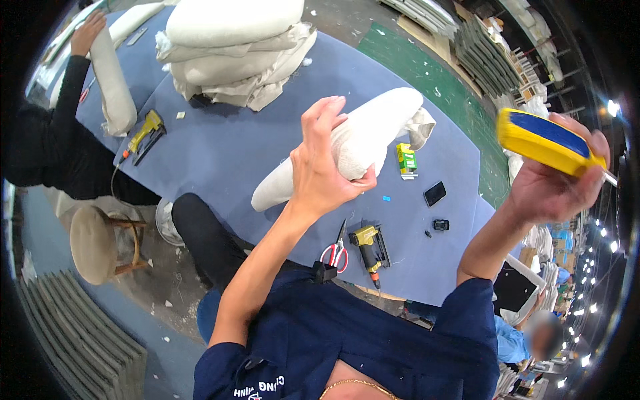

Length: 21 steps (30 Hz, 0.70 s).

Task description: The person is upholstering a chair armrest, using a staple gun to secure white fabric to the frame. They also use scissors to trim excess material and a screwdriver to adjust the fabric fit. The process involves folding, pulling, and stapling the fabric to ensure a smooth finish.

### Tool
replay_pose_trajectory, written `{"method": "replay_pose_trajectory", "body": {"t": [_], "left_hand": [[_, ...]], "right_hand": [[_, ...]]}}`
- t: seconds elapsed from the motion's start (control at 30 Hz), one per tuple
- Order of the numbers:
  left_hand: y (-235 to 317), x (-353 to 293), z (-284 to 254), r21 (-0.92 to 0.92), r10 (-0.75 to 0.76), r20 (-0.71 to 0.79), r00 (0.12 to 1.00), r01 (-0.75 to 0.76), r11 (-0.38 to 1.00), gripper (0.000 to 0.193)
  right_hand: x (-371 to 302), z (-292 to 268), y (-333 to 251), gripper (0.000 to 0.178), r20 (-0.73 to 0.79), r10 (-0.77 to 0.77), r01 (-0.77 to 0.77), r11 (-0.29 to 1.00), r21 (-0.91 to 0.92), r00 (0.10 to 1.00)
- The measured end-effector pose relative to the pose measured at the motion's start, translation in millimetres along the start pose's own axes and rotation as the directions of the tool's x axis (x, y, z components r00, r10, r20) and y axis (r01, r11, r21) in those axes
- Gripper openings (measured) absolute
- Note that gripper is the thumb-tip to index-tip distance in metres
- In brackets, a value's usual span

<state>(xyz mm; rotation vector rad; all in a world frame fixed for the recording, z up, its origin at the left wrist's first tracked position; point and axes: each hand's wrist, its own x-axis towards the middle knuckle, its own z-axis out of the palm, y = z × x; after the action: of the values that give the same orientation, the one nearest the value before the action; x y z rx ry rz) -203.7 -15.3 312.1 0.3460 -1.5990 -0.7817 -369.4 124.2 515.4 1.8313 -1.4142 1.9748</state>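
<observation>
My left hand (320, 163) is closed round a white, fabric-covered padded piece (390, 120), which is tilted over the table, with loose cloth at its far end. Raised at the right, my right hand (557, 193) grips a tool with a yellow-and-blue handle (547, 141). A thin metal shaft shows beside the fingers, but its tip is out of sight. Below the padded piece lie red-handled scissors (335, 253) and a black-and-gold staple gun (370, 248). A green-and-yellow box (406, 159) is to the right of the piece.
On the blue-grey table (227, 153) stand stacked padded pieces (233, 53), with a phone (435, 194) and a black case (441, 225) at the right. A co-worker's hand (89, 32) holds another padded piece at the left, near a second staple gun (145, 137). A stool (93, 243) stands below.
</observation>
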Motion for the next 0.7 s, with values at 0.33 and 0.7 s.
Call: {"method": "replay_pose_trajectory", "body": {"t": [0.33,0.7], "left_hand": [[-16,-25,-21,0.160,-0.089,-0.028,0.996,0.092,0.983,0.081],[1,-30,-59,0.345,-0.308,-0.053,0.950,0.307,0.887,0.064]], "right_hand": [[-77,6,54,0.030,0.261,0.393,-0.471,0.766,0.437,0.882],[-386,50,131,0.030,-0.206,0.951,-0.970,0.207,-0.124,0.229]]}}
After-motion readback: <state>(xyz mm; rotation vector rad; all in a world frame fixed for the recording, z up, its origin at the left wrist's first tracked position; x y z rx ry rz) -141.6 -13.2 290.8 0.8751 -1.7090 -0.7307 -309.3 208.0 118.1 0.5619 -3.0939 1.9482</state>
